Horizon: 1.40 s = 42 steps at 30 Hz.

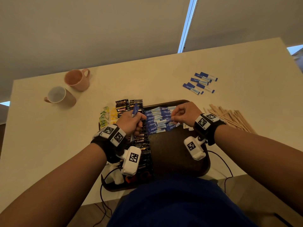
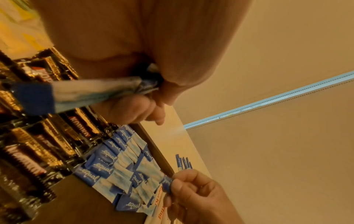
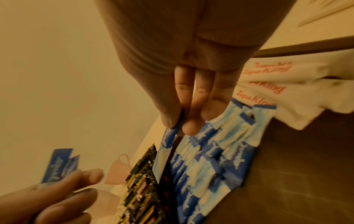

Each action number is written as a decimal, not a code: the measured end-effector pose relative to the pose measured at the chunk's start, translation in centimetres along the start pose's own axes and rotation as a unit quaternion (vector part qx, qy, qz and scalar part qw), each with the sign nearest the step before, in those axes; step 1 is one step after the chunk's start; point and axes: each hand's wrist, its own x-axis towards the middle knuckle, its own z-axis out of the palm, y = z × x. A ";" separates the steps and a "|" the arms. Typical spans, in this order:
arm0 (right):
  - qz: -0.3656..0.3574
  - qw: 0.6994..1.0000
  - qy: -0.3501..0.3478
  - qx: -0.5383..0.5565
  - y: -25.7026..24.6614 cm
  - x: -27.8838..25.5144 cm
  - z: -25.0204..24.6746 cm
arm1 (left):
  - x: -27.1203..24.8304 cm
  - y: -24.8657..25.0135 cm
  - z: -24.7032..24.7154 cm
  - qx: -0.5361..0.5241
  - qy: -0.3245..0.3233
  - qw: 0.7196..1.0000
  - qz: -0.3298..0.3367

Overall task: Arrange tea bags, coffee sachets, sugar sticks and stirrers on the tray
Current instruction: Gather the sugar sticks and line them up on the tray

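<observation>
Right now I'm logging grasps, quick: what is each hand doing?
Left hand: grips spare blue sugar sticks.
Right hand: pinches one sugar stick over the tray's rows.

"equal" on blue sugar sticks [image 1: 157, 121], tray and far-right pile [image 1: 199, 83]. "KOPIKO" on dark coffee sachets [image 2: 76, 128]. Orange "King" on white sachets [image 3: 272, 81]; preceding word unclear.
</observation>
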 end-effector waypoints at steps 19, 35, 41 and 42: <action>0.007 0.995 -0.030 -0.093 1.6 -1.2 3.1 | -1.3 -0.6 0.2 0.009 -0.025 1.000 -0.011; -0.144 0.896 -0.121 -0.401 -1.4 -1.4 4.2 | -2.1 -0.8 -0.7 -0.009 -0.011 1.000 -0.002; -0.097 0.866 -0.194 -0.450 1.3 -3.1 4.2 | -2.2 -1.0 -0.6 -0.007 -0.015 1.000 -0.004; -0.102 0.862 -0.199 -0.455 2.0 -3.4 4.7 | -2.2 -1.0 -0.5 -0.005 -0.015 1.000 -0.004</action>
